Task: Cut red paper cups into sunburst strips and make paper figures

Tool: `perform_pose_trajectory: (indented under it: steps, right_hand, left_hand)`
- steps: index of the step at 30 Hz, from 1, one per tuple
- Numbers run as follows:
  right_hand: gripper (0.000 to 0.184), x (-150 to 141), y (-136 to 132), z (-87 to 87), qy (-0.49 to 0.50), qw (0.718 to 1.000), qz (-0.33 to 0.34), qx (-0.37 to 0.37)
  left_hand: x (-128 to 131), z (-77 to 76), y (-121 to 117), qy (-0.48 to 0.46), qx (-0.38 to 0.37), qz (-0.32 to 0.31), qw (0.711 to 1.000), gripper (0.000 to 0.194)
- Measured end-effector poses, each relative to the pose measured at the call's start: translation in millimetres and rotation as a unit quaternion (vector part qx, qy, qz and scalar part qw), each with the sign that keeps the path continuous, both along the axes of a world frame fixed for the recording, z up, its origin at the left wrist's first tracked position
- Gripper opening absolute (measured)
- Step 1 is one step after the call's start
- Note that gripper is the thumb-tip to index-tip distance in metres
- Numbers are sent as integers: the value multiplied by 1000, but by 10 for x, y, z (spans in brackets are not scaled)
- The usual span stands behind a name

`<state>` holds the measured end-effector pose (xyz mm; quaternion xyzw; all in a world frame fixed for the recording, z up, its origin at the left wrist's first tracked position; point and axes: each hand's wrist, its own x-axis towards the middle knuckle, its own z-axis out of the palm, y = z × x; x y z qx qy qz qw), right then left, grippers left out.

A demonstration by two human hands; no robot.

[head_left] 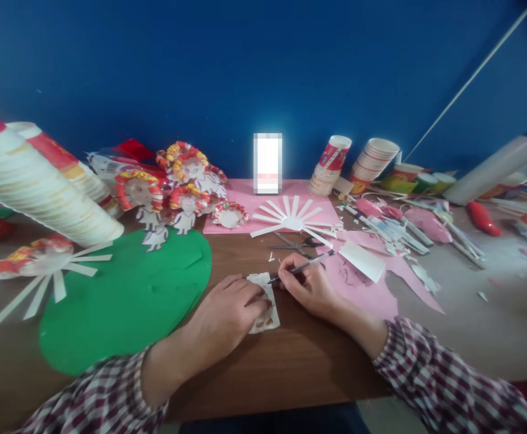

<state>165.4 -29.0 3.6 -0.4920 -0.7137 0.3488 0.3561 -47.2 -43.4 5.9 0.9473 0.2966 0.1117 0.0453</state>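
Note:
Bent over a small piece of white paper (270, 322), my left hand (231, 307) presses it against the brown table, its fingers close together and covering much of the sheet. Brown marks show near the paper's lower edge. My right hand (309, 286) is closed around a black pen (302, 267), whose tip is at the paper's upper part. Just beyond that hand lie dark scissors (296, 244). A green paper oval (132, 301) is left of my left hand. Cut pink paper (363, 286) lies by my right hand.
Paper cups stand in stacks at the left (50, 187) and back right (374, 163). Decorated paper figures (182, 214) stand at back left. A white paper fan shape (292, 222) lies on pink paper before a bright blurred screen (268, 163). Markers (397, 229) and scraps lie right.

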Motion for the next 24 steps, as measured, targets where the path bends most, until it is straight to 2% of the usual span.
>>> perform_pose_trajectory:
  steps: [3, 9, 15, 24]
  right_hand:
    - [15, 1, 42, -12, 1, 1000, -1, -31]
    - [13, -32, 77, 0, -39, 998, 32, 32]
    - [15, -142, 79, 43, -74, 996, 14, 46]
    - [12, -135, 90, 23, -87, 994, 14, 58]
  left_hand:
    - [-9, -14, -5, 4, 2, 5, 1000, 24]
    - [-15, -12, -8, 10, 10, 3, 1000, 25]
    - [-8, -5, 1, -9, 5, 0, 1000, 21]
    - [-36, -35, -5, -21, 14, 10, 1000, 24]
